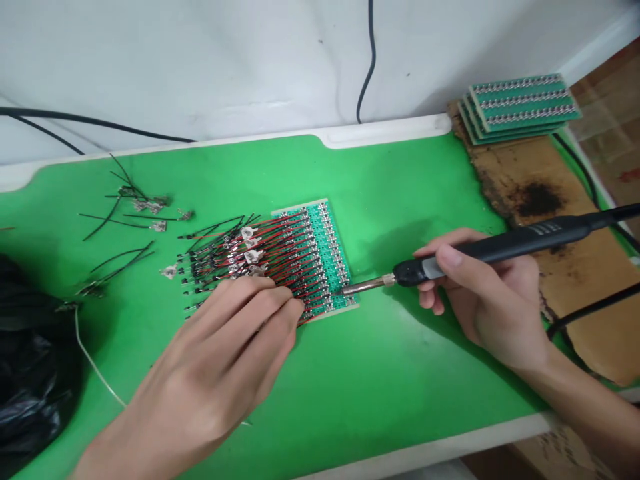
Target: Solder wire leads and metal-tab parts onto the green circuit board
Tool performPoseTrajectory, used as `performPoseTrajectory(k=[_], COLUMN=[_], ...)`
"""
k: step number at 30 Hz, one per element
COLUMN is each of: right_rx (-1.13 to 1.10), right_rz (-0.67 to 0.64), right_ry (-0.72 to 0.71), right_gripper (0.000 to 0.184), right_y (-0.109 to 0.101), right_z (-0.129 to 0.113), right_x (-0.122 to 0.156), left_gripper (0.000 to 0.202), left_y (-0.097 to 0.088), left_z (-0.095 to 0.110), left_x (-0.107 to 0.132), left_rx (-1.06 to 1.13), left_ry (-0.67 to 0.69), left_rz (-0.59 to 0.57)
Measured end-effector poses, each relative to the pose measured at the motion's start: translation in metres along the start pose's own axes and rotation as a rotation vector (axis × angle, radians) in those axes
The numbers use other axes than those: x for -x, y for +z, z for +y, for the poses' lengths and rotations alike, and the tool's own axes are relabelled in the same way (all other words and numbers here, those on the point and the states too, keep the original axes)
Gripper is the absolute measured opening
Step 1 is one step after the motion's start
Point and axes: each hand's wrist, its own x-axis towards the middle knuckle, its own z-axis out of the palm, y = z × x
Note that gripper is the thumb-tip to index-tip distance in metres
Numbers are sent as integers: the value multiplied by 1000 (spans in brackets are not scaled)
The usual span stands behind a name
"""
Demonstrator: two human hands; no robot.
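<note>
A green circuit board (327, 250) lies on the green mat, with rows of solder points and several red wires (285, 260) running left from it. Silvery metal parts and black leads (235, 243) bunch at the wires' far ends. My right hand (495, 293) grips a black soldering iron (510, 240), its tip at the board's lower right part. Over the board's lower left side, my left hand (235, 353) has its fingers pinched together among the red wires. What sits between those fingertips is hidden by the hand.
Loose metal parts with black leads (145, 203) are scattered at the left, near a black plastic bag (35, 373). A stack of green boards (525, 107) rests on a scorched brown board (530, 167) at the right. Black cables (600, 310) cross the right side.
</note>
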Motion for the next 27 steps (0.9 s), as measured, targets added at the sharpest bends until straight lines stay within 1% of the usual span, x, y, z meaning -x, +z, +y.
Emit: performPoseTrajectory(k=[4,10,14,17,24,26,27], right_rx=[-13,-8,-1,2,10,11,11], right_rz=[1,14,19,23,39,42,41], right_ry=[1,10,8,-4,-8,-6,-7], right_gripper=[23,25,24,23,21,20,20], right_y=[-1,-1,-1,-2,-3,-2,-2], right_z=[-1,-3,-1,2,3,3,3], right_x=[1,1,1,2,2,2,2], left_gripper=[26,22,17,12,14,15,14], left_y=[0,2,3,4,16,15,11], left_z=[-1,0,4,9,23,25,25], left_x=[1,-1,-6,-9,-9,-11,-11], left_rx=[20,31,32,42,130,127,127], left_ry=[-3,-39,-65,-112,-274,-287,-280], left_rz=[1,17,26,29,155,165,160])
